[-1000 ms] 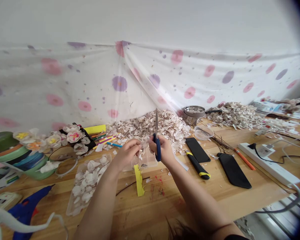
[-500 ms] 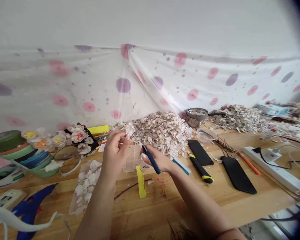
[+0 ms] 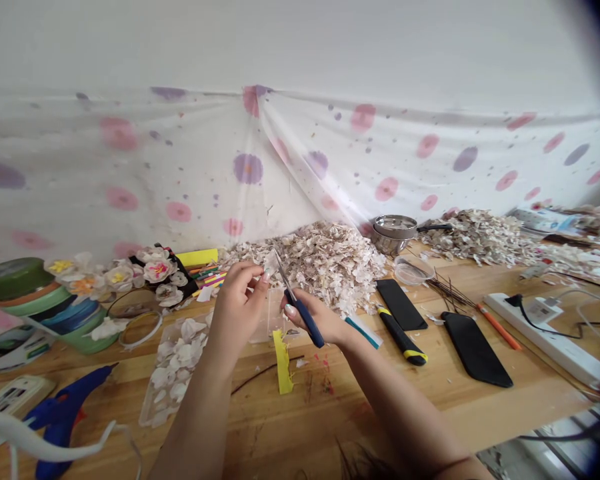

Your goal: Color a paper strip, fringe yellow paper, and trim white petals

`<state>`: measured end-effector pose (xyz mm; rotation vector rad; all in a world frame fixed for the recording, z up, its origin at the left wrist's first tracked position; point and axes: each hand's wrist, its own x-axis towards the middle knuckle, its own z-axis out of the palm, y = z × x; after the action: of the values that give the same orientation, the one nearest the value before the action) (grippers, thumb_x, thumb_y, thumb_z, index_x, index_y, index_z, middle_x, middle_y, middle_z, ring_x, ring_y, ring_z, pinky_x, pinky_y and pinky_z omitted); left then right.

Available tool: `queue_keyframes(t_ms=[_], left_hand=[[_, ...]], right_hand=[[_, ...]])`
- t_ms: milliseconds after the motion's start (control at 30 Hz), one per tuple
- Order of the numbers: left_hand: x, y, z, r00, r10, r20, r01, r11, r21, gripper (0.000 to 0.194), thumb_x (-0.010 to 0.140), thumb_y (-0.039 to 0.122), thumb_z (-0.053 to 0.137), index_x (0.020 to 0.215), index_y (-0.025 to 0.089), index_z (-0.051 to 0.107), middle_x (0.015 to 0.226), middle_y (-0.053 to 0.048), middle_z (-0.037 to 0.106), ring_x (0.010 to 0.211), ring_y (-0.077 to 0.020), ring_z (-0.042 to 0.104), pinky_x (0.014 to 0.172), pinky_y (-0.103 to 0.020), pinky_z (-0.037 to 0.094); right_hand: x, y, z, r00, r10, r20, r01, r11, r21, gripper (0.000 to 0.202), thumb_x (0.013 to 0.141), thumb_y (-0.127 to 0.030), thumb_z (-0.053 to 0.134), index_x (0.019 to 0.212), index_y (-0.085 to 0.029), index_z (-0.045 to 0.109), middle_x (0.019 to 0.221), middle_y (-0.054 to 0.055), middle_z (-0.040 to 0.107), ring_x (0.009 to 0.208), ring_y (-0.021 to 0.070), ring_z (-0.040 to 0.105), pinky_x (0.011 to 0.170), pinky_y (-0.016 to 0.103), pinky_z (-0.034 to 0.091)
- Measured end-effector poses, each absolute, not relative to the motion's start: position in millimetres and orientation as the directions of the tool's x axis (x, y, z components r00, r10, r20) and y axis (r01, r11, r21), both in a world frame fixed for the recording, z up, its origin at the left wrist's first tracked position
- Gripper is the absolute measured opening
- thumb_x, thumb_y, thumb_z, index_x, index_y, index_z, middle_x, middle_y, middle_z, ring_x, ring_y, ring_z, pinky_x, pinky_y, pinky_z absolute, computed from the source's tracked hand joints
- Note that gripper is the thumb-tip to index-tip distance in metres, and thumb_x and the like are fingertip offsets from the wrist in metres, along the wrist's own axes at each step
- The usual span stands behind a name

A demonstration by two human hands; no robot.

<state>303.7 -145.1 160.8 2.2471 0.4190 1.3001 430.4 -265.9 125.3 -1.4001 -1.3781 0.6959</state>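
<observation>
Left hand (image 3: 237, 297) pinches a pale petal (image 3: 270, 263); right hand (image 3: 313, 319) grips scissors (image 3: 295, 300), blades at the petal, above the desk (image 3: 430, 393).

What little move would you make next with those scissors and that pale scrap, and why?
Probably close the scissors for a small snip. The left hand pinches a small white piece above the table, and the blades held by the right hand meet its edge, so a cut looks ready.

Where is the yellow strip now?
In the head view, the yellow strip lies on the table, centre, just below the right hand holding scissors.
</observation>
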Motion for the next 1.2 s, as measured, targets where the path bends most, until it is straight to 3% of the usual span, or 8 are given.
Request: queue_keyframes(t_ms=[367, 600, 933, 1200], left_hand=[[303.5, -138.0, 157.0, 0.518, 0.507, 0.689, 0.026, -0.815, 0.579, 0.013, 0.088, 0.029, 0.053, 0.086, 0.018, 0.059, 0.093, -0.004, 0.058, 0.081, -0.0152, 0.055, 0.068, -0.026, 0.047], [309.3, -121.5, 145.7, 0.540, 0.550, 0.637, 0.101, -0.794, 0.600, 0.016, 0.086, 0.032, 0.050, 0.085, 0.019, 0.060, 0.093, -0.005, 0.058, 0.081, -0.0181, 0.056, 0.071, -0.030, 0.048], [315.1, -103.7, 130.5, 0.585, 0.565, 0.582, 0.163, -0.785, 0.598, 0.019, 0.083, 0.032, 0.049, 0.084, 0.018, 0.062, 0.092, -0.007, 0.058, 0.083, -0.0216, 0.057, 0.072, -0.034, 0.048], [315.2, -93.3, 119.6, 0.624, 0.559, 0.546, 0.223, -0.797, 0.561, 0.019, 0.083, 0.028, 0.047, 0.085, 0.019, 0.064, 0.094, -0.007, 0.057, 0.087, -0.0217, 0.057, 0.082, -0.037, 0.047]], right_hand=[[441.1, -262.4, 117.4, 0.128, 0.958, 0.258, 0.320, 0.206, -0.925, 0.048, 0.084, -0.062, 0.050, 0.070, -0.018, 0.043, 0.064, -0.004, 0.037, 0.057, 0.0089, 0.032, 0.052, 0.023, 0.027], [455.8, -265.5, 119.2, 0.144, 0.982, 0.124, 0.322, 0.072, -0.944, 0.053, 0.076, -0.067, 0.056, 0.062, -0.018, 0.042, 0.053, -0.005, 0.041, 0.049, 0.0076, 0.035, 0.047, 0.021, 0.028], [473.4, -268.1, 115.4, 0.115, 0.993, 0.024, 0.306, -0.012, -0.952, 0.048, 0.078, -0.056, 0.062, 0.057, -0.016, 0.047, 0.045, -0.006, 0.042, 0.043, 0.0068, 0.038, 0.043, 0.020, 0.031], [478.4, -266.7, 111.6, 0.201, 0.972, -0.118, 0.330, -0.181, -0.926, 0.047, 0.072, -0.057, 0.066, 0.056, -0.015, 0.053, 0.043, -0.004, 0.048, 0.039, 0.0072, 0.042, 0.041, 0.020, 0.033]])
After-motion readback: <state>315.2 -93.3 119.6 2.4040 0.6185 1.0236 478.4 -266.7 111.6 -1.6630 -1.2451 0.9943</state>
